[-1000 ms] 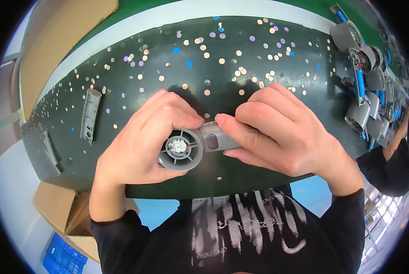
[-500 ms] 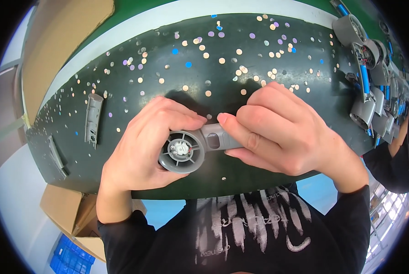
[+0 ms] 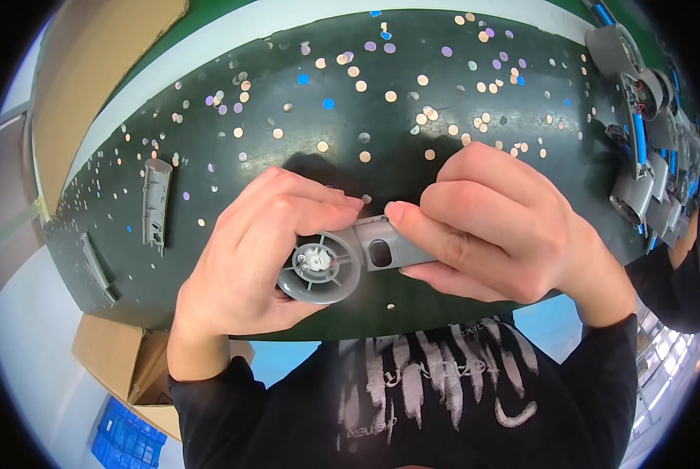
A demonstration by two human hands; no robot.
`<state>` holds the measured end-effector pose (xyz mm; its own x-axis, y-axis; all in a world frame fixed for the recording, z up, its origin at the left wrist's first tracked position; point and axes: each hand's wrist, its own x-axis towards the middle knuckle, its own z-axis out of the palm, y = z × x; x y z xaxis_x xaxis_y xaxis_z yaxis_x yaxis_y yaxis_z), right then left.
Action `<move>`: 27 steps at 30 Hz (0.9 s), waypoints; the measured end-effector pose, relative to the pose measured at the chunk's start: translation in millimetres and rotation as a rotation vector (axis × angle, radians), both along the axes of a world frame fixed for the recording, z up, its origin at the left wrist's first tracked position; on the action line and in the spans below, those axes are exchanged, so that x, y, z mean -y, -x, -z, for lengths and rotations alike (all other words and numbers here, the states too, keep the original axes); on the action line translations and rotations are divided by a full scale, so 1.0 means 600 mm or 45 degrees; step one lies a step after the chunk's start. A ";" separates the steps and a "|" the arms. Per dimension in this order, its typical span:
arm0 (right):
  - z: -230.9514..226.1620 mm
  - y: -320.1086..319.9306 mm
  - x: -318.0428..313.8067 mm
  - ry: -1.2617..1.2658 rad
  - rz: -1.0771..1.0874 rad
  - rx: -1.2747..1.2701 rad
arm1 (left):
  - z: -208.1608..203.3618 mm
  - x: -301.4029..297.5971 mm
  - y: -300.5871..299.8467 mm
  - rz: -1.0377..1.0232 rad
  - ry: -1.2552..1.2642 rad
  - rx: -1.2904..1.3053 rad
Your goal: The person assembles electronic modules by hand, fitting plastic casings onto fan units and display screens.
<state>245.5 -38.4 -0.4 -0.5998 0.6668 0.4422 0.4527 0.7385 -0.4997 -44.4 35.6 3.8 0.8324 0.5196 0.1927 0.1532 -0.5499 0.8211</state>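
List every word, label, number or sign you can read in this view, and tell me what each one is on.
Black shirt: pale lettering among the painted streaks on its front, partly blurred; I am not copying the wording.
Held grey device: no lettering can be made out.
Cardboard box: no lettering can be made out.

Grey fan housing (image 3: pixel 350 262), dark green tabletop (image 3: pixel 412 59) dotted peach, purple and blue, black shirt (image 3: pixel 459 422) streaked whitish

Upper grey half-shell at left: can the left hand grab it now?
Probably not: the left hand grips the grey round housing, though only spotted tabletop separates hand and half-shell.
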 end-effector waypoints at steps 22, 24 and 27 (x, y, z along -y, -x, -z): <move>0.049 0.034 -0.001 -0.141 0.111 -0.312 | 0.009 0.036 -0.022 -0.191 0.279 0.139; 0.044 0.032 -0.002 -0.150 0.105 -0.305 | 0.007 0.040 -0.023 -0.198 0.269 0.136; 0.037 0.037 -0.003 -0.112 0.105 -0.316 | 0.007 0.035 -0.016 -0.199 0.243 0.182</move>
